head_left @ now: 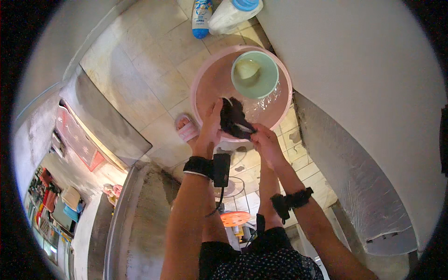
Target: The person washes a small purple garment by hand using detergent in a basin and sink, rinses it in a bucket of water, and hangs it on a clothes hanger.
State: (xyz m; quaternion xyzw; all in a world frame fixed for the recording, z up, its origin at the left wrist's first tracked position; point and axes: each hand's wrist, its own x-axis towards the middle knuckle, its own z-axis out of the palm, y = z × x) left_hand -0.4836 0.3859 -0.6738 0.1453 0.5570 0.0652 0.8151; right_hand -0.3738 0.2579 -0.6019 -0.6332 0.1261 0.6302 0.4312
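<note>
My left hand [211, 126] grips one side of a dark, wet-looking cloth [233, 117], and the fingers of my right hand [265, 142] pinch its other end. The cloth is held over the near part of a large pink tub [206, 77] with water in it. Inside the tub, toward the back right, is a light green basin [268, 81] holding water and something pale yellow [247, 68].
A white-and-blue bottle [200, 21] and a white jug with a blue lid [233, 16] are behind the tub. My pink-slippered foot [186, 130] is beside it. A grey wall [364, 93] borders the right; an orange round object [235, 218] shows between my legs.
</note>
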